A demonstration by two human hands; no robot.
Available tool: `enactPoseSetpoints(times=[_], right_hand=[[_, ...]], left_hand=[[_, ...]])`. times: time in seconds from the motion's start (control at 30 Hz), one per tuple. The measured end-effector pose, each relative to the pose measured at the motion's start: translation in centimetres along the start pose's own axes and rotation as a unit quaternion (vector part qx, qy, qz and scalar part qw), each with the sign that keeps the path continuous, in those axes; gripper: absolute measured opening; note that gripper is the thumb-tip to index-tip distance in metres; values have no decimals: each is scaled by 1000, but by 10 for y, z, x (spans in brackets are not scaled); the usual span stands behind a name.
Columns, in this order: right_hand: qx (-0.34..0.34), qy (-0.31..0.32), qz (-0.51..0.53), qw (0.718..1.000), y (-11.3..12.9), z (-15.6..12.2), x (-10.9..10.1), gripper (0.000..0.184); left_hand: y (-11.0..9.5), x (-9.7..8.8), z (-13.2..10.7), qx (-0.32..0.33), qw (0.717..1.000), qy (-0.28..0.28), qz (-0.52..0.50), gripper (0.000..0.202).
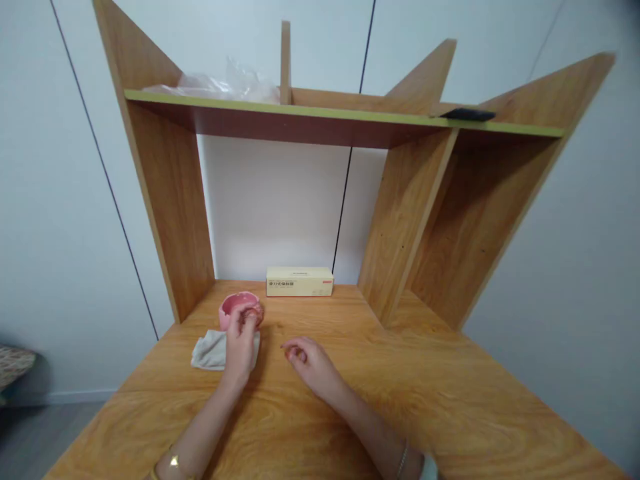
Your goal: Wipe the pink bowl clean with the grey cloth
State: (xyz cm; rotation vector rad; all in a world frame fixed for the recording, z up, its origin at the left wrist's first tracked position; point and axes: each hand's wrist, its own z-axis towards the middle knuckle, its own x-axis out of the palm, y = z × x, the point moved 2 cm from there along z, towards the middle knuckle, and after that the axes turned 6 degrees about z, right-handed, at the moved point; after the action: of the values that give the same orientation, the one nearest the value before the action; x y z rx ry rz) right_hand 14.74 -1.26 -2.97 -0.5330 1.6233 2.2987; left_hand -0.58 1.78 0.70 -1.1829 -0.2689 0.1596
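Observation:
My left hand (241,337) is raised at the near right rim of a pink bowl (231,320), partly covering it. Its fingers are closed around a small reddish-brown object (253,313), too blurred to name. Under and beside that hand lies a crumpled light grey cloth (210,350) on the table. To the right, my right hand (309,363) hovers low over the wood with its fingers curled together. Something small and reddish shows at those fingertips, but I cannot make out what it is. The bowl's contents are hidden.
A long cream-coloured cling film box (299,282) stands against the wall at the back of the wooden table (430,393). Above it runs a shelf (340,115) with upright dividers, carrying clear plastic wrapping (225,85) and a flat black item (469,115).

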Motion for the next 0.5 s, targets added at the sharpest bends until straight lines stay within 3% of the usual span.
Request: enactPoseSetpoints(times=[0.13, 0.3, 0.4, 0.5], right_hand=[[-106, 51, -230, 966, 40, 5, 30, 25], [-140, 94, -354, 920, 69, 23, 64, 29], [-132, 101, -394, 904, 69, 30, 69, 19], [-119, 93, -421, 894, 62, 30, 56, 18]], left_hand=[[-15, -20, 24, 30, 995, -85, -31, 26], [-26, -37, 45, 28, 994, -105, -21, 27], [-23, -47, 54, 6, 995, -97, 23, 28], [-13, -58, 64, -30, 991, -72, 105, 27]])
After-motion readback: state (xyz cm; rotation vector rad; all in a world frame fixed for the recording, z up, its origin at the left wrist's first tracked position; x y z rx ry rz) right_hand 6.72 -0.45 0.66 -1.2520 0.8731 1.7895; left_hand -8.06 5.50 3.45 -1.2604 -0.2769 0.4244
